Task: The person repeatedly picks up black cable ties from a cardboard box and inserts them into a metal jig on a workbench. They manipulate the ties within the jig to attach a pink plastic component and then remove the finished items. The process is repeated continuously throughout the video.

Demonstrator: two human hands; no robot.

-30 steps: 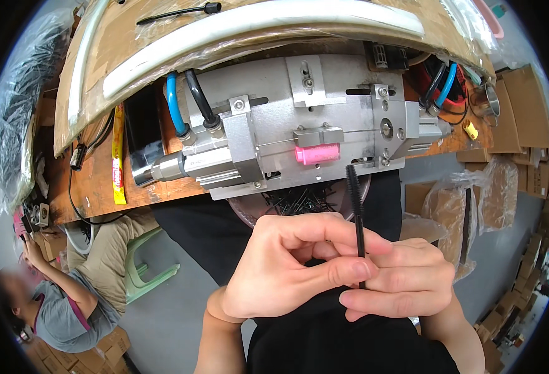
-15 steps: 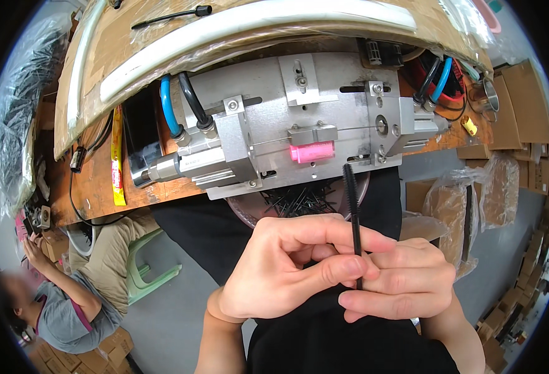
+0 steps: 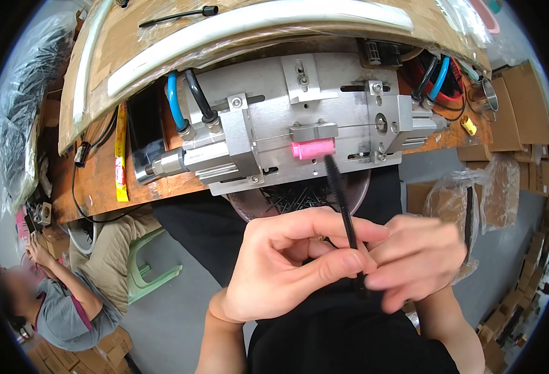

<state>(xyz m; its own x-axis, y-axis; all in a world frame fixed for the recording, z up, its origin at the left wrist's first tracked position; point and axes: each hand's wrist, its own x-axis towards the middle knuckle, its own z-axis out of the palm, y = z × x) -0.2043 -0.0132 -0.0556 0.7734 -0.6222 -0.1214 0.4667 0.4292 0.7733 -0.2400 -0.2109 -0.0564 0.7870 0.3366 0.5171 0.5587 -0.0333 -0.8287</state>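
Between the thumb and forefinger of my left hand [image 3: 293,262] is a black mascara wand [image 3: 348,225]. Its bristled end points up and leans left, toward the metal fixture [image 3: 274,100]. My right hand [image 3: 415,255] is right beside the wand's lower end, smeared by motion, so I cannot see whether its fingers grip anything. A pink cylindrical piece [image 3: 314,149] lies on the near part of the fixture, beyond the brush tip. Below the fixture's front edge, a bowl [image 3: 242,206] contains several thin black sticks [image 3: 293,198].
Blue hoses [image 3: 174,100] and black hoses run into the fixture's cylinders. Behind it a cardboard-covered shelf [image 3: 224,37] carries white strips. A yellow packet [image 3: 121,156] lies on the wooden bench at left. A co-worker [image 3: 68,305] sits at far left near a green stool [image 3: 138,268].
The wand has tilted, its brush tip swinging left toward the pink piece. My right hand has shifted slightly right and is now blurred. My left hand has barely moved.
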